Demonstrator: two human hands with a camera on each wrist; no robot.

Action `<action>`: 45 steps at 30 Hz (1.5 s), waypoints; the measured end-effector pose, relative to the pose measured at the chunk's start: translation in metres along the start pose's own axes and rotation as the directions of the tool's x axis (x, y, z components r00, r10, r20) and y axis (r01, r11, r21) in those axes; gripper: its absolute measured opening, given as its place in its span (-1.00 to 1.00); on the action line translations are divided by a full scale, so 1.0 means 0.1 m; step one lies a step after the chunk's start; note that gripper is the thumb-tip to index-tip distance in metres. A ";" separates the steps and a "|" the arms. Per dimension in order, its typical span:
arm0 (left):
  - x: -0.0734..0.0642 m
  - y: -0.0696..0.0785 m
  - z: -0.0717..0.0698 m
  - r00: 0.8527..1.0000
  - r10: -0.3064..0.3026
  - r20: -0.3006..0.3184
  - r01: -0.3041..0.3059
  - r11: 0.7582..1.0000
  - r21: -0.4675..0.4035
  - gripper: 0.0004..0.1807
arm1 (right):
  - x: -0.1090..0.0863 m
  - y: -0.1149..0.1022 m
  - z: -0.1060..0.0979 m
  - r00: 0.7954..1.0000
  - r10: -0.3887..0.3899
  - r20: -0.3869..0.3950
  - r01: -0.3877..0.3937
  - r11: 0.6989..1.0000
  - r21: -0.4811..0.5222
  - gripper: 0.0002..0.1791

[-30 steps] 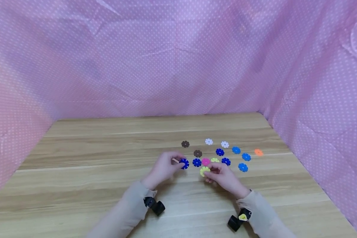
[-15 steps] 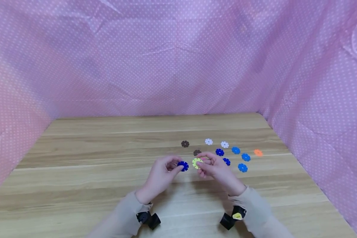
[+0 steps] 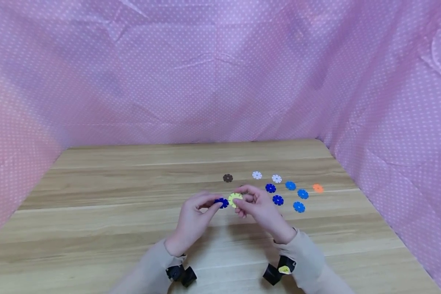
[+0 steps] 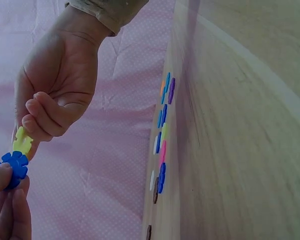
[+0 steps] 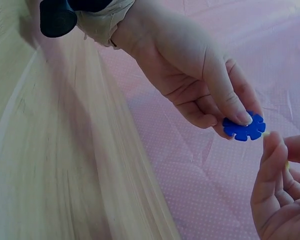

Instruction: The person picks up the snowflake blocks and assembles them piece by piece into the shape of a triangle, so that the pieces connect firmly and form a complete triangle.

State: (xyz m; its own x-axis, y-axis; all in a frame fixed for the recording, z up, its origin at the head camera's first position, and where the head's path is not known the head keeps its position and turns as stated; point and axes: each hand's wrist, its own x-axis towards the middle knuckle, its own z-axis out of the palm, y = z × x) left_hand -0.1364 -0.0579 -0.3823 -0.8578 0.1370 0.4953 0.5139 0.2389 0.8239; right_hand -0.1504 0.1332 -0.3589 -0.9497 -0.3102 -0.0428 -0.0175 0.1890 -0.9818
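My left hand (image 3: 191, 220) pinches a dark blue notched plastic disc (image 3: 223, 203) between thumb and fingers. Facing it, my right hand (image 3: 260, 210) pinches a yellow notched disc (image 3: 235, 199) by its right side. Both discs are held up above the table, edge close to edge. In the left wrist view the blue disc (image 4: 14, 169) overlaps the lower end of the yellow one (image 4: 23, 142). From the right wrist the blue disc (image 5: 245, 127) shows its flat face, while fingers mostly hide the yellow one.
Flat on the wooden table (image 3: 132, 196) lie more discs: brown (image 3: 228, 178), white (image 3: 257, 175), dark blue (image 3: 270, 188), lighter blue (image 3: 303, 194) and orange (image 3: 317, 188). A pink disc (image 4: 163, 151) is hidden from the head by my right hand. Pink dotted cloth (image 3: 191, 81) surrounds the table.
My right hand has lifted the yellow disc and carried it left, up to the blue one. The left hand has shifted slightly left, still holding the blue disc.
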 end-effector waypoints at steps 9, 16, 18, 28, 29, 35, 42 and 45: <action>-0.01 -0.01 0.00 0.995 0.096 -0.030 -0.095 0.995 0.027 -0.85 | -0.03 -0.05 0.03 1.000 -0.004 -0.006 0.004 0.999 -0.038 -0.69; -0.03 0.00 -0.01 0.987 0.157 -0.036 -0.156 0.987 0.041 -0.87 | -0.06 -0.06 0.05 1.000 -0.009 -0.017 0.009 0.999 -0.034 -0.67; -0.03 -0.01 -0.01 0.982 0.187 -0.033 -0.185 0.982 0.036 -0.87 | -0.06 -0.06 0.06 1.000 -0.007 -0.018 0.006 0.999 -0.041 -0.68; -0.04 0.00 -0.02 0.948 0.318 -0.026 -0.317 0.948 0.020 -0.85 | -0.08 -0.04 0.09 1.000 -0.009 0.013 0.009 1.000 0.027 -0.71; -0.04 0.00 -0.02 0.945 0.325 -0.023 -0.325 0.946 0.016 -0.84 | -0.08 -0.04 0.10 1.000 -0.011 0.010 0.011 1.000 0.023 -0.72; -0.06 -0.01 -0.01 0.943 0.332 -0.017 -0.333 0.943 -0.010 -0.84 | -0.12 -0.05 0.15 0.999 -0.009 -0.035 0.008 1.000 -0.020 -0.74; -0.04 -0.01 -0.02 0.936 0.349 -0.048 -0.349 0.937 0.011 -0.82 | -0.10 -0.05 0.15 0.999 -0.037 0.035 0.035 0.997 0.063 -0.71; -0.02 -0.01 -0.02 0.949 0.313 -0.041 -0.313 0.950 0.020 -0.83 | -0.11 -0.05 0.13 0.996 -0.035 0.078 0.027 0.994 0.104 -0.67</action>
State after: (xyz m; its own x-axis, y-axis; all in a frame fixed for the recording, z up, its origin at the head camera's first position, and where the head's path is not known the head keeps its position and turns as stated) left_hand -0.1348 -0.0602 -0.3834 -0.6527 0.1651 0.7394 0.7562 0.2028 0.6221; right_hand -0.1362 0.1235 -0.3559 -0.9211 -0.3885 -0.0230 -0.0101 0.0832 -0.9965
